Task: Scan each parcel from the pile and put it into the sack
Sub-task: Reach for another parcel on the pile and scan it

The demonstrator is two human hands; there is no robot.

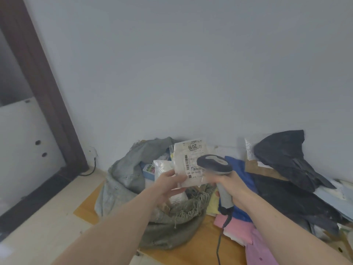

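Observation:
My left hand [170, 185] holds a white parcel [188, 161] by its lower left edge, label facing me, above the open grey sack [124, 178]. My right hand [234, 188] grips the handle of a grey and dark barcode scanner [214, 163], whose head sits just in front of the parcel's label. Its cord [219, 240] hangs down toward me. The sack holds several parcels, among them a silvery one [162, 168]. To the right lies the pile of parcels [286, 196]: black, blue, pink and brown bags.
The sack and pile sit on a wooden floor [200, 249] against a pale wall. A dark door frame [44, 88] and a white panel [24, 146] stand at the left. A black cable [91, 170] runs from a wall socket.

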